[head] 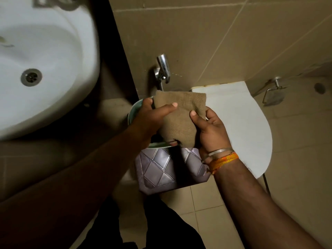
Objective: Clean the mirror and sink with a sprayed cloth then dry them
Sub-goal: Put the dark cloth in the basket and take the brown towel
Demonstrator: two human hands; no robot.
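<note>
Both my hands hold a brown cloth [179, 112] in the middle of the view. My left hand [152, 114] grips its left edge with the thumb laid across the front. My right hand [210, 130] pinches its right side, thumb on top. The cloth hangs over a light green bucket [133, 109] and a purple patterned bin [161, 169]. The white sink [53, 69] with its metal drain [31, 76] fills the upper left, away from both hands. The mirror is not in view.
A chrome hand-spray holder [162, 71] is fixed to the beige tiled wall above the cloth. A white toilet lid [242, 123] lies to the right, with a metal paper holder [273, 94] beyond it. A dark counter edge [116, 60] borders the sink.
</note>
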